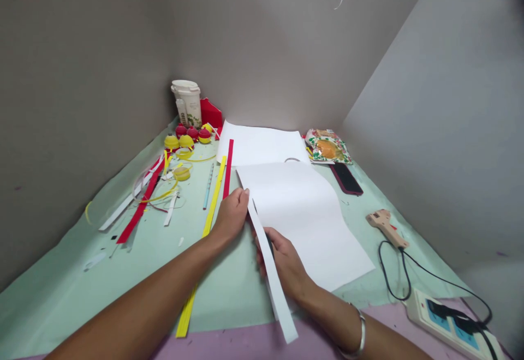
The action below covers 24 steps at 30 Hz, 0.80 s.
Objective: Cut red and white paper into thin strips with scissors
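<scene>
A large white paper sheet (303,218) lies in front of me, with a long narrow paper strip (270,273) partly cut away along its left side. My left hand (234,213) is closed on the paper at the upper part of the strip. My right hand (284,259) is closed around the dark handle of scissors (269,238), mostly hidden behind the strip and my fingers. A thin dark blade tip shows in the slit. The strip's lower end hangs loose over my right hand toward the table's front edge. Left of my hands lie a yellow strip (213,207) and a red strip (228,169).
Another white sheet (262,144) lies behind. A patterned pencil (208,185), paper scraps, red and yellow balls (186,141) and a white tub (187,103) are left. A phone (346,179), food packet (327,147), glue gun (387,227) and power strip (450,327) are right.
</scene>
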Each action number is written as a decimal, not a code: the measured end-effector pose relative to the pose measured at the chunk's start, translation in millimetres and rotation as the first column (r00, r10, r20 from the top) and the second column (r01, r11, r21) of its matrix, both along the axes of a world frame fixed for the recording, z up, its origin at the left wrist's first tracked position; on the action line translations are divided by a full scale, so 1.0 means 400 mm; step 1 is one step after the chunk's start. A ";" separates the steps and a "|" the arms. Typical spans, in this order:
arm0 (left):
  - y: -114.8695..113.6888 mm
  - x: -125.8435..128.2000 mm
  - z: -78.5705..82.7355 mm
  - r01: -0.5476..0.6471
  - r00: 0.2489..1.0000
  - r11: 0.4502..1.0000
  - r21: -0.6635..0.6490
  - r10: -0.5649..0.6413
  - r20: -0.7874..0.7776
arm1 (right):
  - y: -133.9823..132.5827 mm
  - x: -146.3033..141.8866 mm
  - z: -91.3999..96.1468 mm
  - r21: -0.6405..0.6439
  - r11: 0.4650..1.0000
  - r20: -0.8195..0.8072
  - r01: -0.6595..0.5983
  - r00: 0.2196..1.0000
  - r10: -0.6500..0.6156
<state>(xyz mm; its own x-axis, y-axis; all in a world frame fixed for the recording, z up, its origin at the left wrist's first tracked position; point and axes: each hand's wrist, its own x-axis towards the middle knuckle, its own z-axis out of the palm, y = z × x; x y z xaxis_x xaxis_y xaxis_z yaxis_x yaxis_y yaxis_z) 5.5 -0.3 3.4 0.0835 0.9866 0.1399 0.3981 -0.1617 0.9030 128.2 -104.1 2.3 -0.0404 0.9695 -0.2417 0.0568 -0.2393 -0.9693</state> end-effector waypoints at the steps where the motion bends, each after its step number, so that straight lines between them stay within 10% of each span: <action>1: 0.001 0.000 -0.002 0.001 1.000 1.000 0.001 -0.001 0.001 | 0.000 0.000 0.001 0.002 1.000 -0.001 0.002 1.000 -0.002; 24: 0.001 0.001 0.001 -0.003 1.000 1.000 0.002 0.003 -0.017 | 0.000 0.002 0.003 0.007 1.000 0.002 0.000 1.000 -0.001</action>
